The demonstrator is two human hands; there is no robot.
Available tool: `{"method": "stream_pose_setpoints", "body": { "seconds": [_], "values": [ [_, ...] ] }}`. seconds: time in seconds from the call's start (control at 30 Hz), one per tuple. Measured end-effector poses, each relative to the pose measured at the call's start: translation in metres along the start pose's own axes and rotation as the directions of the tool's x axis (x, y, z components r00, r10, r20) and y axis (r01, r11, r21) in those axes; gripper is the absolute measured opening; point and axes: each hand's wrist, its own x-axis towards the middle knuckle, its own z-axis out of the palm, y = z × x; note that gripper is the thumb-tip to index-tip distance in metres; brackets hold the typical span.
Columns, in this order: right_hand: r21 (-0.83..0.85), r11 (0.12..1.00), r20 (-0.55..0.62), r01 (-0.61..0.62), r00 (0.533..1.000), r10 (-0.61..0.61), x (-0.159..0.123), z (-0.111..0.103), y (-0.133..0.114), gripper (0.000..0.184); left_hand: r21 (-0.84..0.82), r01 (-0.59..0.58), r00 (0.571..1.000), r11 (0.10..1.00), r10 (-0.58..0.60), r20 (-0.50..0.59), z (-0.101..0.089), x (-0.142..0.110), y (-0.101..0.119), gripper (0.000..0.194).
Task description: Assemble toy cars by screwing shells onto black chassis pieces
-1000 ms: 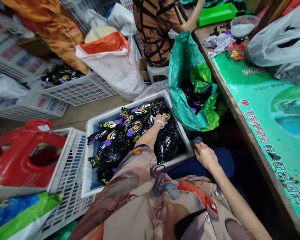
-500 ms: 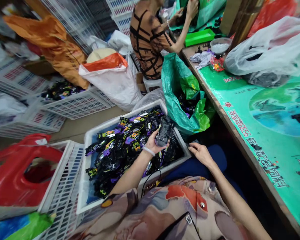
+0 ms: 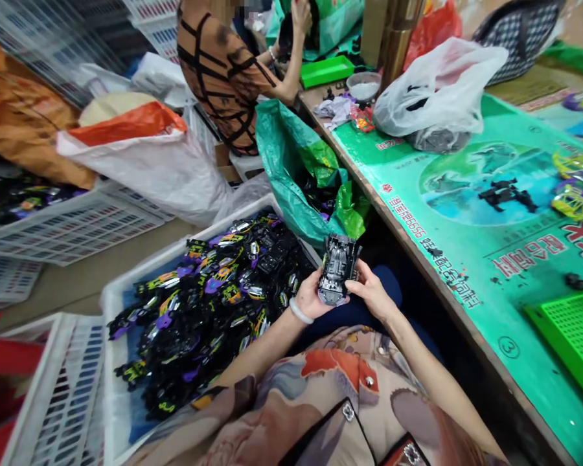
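Observation:
A black toy car body [image 3: 337,268] with its underside or inner side turned up is held above my lap. My left hand [image 3: 311,296] grips it from the left and below, a pale bangle on the wrist. At its lower right edge, my right hand [image 3: 373,292] has its thumb and fingers closed on the same piece. To the left stands a white crate [image 3: 107,349] filled with many similar black, purple and yellow toy car parts [image 3: 214,285]. What the fingers do beneath the car is hidden.
A green woven sack [image 3: 276,162] with dark parts stands beyond the crate. On the right, the green-covered table [image 3: 418,200] bears black parts [image 3: 508,195], a plastic bag [image 3: 442,90] and a green basket [image 3: 571,330]. Another person [image 3: 223,71] sits behind. White crates [image 3: 72,226] line the left.
My left hand has lifted the toy car from over the crate to in front of my lap. My right hand has come onto it. The view has turned right.

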Motion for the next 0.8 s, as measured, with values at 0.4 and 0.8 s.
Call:
{"method": "stream_pose_setpoints", "body": {
  "seconds": [0.4,0.8],
  "values": [
    [0.155,0.985,-0.234,-0.075,0.966,0.110,0.016,-0.014,0.032,0.075,0.961,0.134,0.922,0.240,0.326,-0.210,-0.082,0.030,0.032,0.056],
    [0.350,0.937,-0.198,-0.014,0.976,0.089,0.012,-0.026,0.030,0.069,0.728,0.512,0.814,-0.456,0.528,-0.241,-0.137,0.103,-0.004,0.052]
  ]
}}
